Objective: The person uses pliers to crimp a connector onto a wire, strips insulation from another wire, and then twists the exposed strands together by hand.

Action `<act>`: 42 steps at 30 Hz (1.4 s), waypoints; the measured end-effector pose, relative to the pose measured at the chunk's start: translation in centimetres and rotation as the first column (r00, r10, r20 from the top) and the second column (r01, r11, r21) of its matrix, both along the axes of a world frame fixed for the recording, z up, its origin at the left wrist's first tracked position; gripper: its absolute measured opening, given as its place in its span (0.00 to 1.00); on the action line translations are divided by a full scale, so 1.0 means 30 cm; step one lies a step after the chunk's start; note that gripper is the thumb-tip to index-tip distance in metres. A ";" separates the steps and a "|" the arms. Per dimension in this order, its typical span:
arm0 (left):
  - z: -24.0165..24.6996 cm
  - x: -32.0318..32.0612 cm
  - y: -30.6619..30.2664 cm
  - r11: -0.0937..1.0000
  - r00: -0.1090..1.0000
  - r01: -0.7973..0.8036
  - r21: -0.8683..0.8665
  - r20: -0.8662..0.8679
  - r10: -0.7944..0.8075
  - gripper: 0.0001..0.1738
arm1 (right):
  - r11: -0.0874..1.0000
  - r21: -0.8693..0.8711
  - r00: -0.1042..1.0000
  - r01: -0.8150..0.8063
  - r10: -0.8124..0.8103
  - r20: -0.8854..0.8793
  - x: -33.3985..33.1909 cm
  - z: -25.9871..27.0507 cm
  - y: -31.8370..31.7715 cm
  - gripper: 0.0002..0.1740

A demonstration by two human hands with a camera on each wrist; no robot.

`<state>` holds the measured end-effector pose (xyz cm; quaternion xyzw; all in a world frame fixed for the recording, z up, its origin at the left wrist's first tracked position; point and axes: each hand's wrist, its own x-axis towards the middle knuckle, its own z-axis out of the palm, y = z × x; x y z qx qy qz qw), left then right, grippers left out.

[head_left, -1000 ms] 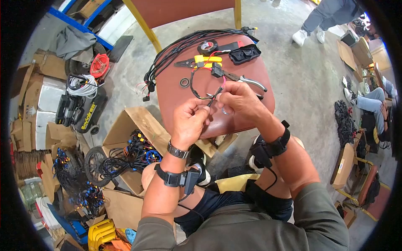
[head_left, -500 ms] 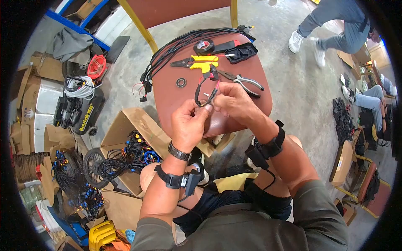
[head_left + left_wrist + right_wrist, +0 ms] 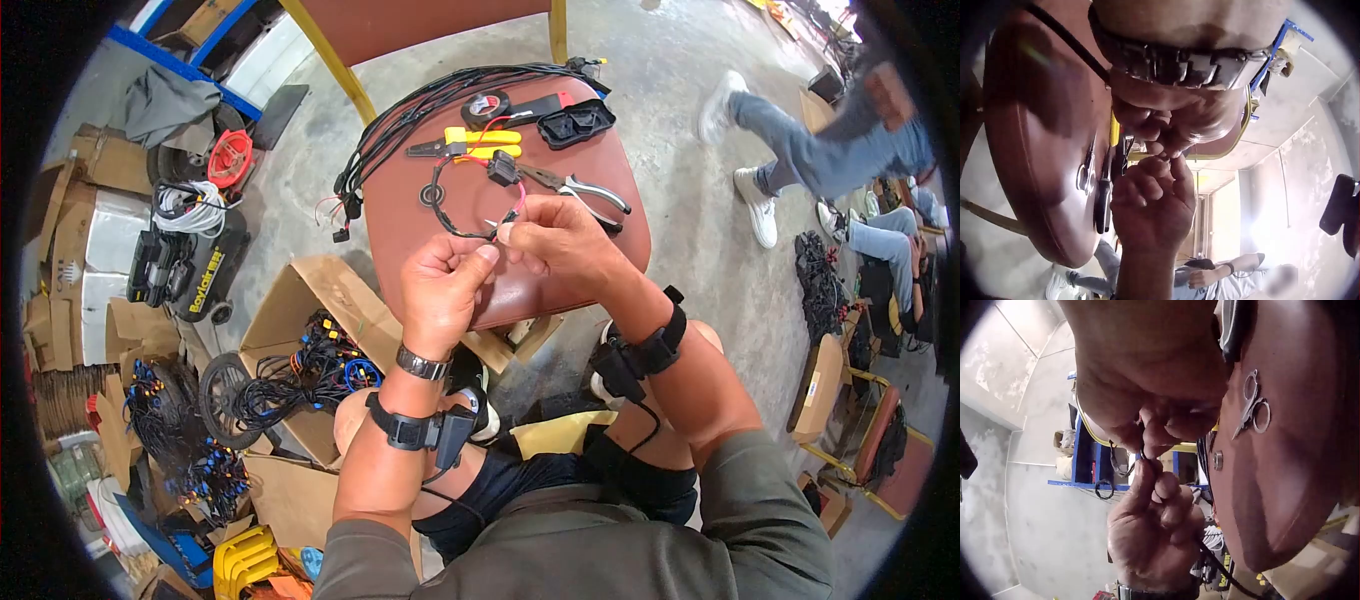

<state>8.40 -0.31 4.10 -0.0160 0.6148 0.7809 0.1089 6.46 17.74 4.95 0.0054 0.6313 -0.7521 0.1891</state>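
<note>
1. Carefully pinching wire loop [image 3: 458,233] with left hand [image 3: 440,290] and right hand [image 3: 562,243].
2. Holding it above chair seat [image 3: 400,240], near scissors [image 3: 1244,419].
3. Risking slippage by gripping too lightly, or snagging by dipping onto scissors.

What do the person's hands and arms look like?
The left hand and right hand are bare. A metal-link band circles the left wrist. Each forearm wears a black strap with a black camera unit and a black cable. The short sleeves are dark grey-green.
</note>
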 end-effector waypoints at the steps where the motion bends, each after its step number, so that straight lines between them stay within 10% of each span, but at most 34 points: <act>1: -0.001 0.001 -0.001 1.000 1.000 -0.006 -0.011 -0.013 0.006 0.03 | 1.000 0.015 1.000 -0.014 0.014 -0.001 -0.002 0.001 0.004 0.08; 19: -0.001 0.030 0.020 0.965 0.974 -0.030 -0.260 -0.224 -0.030 0.05 | 0.988 0.144 0.996 -0.059 0.068 -0.059 0.007 -0.007 0.004 0.11; 28: 0.037 0.007 -0.010 0.983 0.980 0.047 0.180 0.183 -0.080 0.13 | 0.971 -0.237 0.993 -0.041 0.014 -0.117 0.043 -0.063 -0.040 0.06; 42: 0.041 0.010 -0.006 0.993 0.998 0.011 -0.121 -0.060 -0.019 0.10 | 0.996 0.065 0.997 -0.067 0.069 -0.032 0.014 0.007 -0.001 0.10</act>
